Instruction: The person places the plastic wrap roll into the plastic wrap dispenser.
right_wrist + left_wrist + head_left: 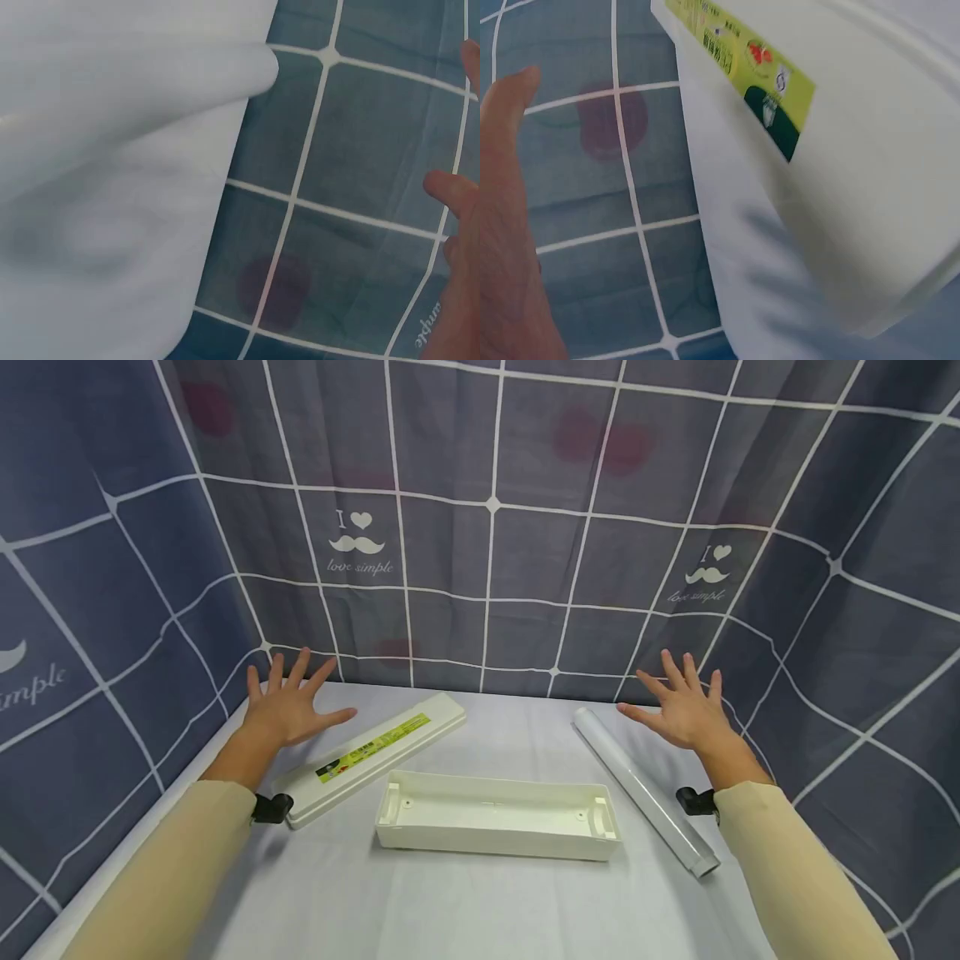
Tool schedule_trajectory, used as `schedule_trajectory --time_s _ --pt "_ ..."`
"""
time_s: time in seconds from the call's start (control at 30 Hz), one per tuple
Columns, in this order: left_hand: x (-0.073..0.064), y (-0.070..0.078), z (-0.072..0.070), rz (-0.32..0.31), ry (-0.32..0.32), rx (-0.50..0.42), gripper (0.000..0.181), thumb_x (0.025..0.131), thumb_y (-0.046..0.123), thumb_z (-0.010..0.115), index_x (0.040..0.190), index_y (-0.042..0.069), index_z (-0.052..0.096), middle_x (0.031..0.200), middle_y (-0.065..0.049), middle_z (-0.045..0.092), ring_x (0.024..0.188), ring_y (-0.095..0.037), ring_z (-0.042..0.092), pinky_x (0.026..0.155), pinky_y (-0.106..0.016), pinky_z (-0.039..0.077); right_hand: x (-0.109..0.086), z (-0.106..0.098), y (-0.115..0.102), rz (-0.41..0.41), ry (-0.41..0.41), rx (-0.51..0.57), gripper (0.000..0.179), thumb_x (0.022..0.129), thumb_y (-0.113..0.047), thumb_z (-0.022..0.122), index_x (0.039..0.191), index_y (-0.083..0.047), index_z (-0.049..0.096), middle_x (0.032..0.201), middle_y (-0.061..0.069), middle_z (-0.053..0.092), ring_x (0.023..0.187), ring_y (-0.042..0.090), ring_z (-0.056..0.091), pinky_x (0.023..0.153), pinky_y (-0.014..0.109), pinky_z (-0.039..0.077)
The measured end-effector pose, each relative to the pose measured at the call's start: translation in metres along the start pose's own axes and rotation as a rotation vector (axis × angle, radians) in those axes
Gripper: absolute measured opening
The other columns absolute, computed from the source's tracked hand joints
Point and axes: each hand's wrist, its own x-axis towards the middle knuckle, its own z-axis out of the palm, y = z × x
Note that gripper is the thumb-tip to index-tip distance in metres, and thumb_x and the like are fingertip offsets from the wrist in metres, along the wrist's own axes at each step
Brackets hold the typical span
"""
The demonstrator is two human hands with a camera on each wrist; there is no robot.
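Plain cream sleeves (161, 868) and small black wrist-worn devices (273, 808)

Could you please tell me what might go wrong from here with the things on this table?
The roll is round and lies loose on the table, so a brush from the right hand could set it rolling. The labelled lid lies close beside the left hand; a careless sweep inward might push it into the open box.

Lane parts long white plastic lid (372, 758) from glossy white cylindrical roll (643, 792)
Rectangular cream plastic box (495, 841) blocks the near end.
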Motion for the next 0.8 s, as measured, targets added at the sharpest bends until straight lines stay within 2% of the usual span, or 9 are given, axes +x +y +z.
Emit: schedule_trajectory --time_s 0.27,0.5,0.8 --pt "-0.011 0.012 0.005 0.043 0.016 0.024 0.11 0.081 0.095 0.035 0.166 0.031 0.005 0.172 -0.017 -0.009 0.153 -0.056 -0.01 0.114 -0.077 -0.019 -0.015 0.014 -0.006 -0.032 0.036 -0.006 0.1 0.088 -0.086 0.042 0.162 -0.02 0.032 0.173 0.014 -0.011 0.157 0.043 -0.019 0.115 0.077 -0.019" --pt "-0.021 0.019 0.014 0.061 0.026 0.006 0.108 0.083 0.093 0.038 0.166 0.032 0.004 0.172 -0.017 -0.01 0.154 -0.055 -0.01 0.113 -0.076 -0.023 -0.028 0.027 -0.01 -0.058 0.071 -0.041 0.097 0.088 -0.085 0.043 0.161 -0.021 0.035 0.173 0.016 -0.003 0.157 0.047 -0.007 0.116 0.079 -0.015" --pt "-0.038 0.032 0.022 0.11 0.048 -0.034 0.105 0.085 0.088 0.043 0.166 0.031 0.006 0.173 -0.017 -0.006 0.155 -0.055 -0.006 0.114 -0.078 -0.019 -0.048 0.038 -0.011 -0.064 0.081 -0.007 0.094 0.089 -0.082 0.046 0.16 -0.02 0.037 0.173 0.017 -0.003 0.157 0.048 -0.009 0.115 0.078 -0.015"
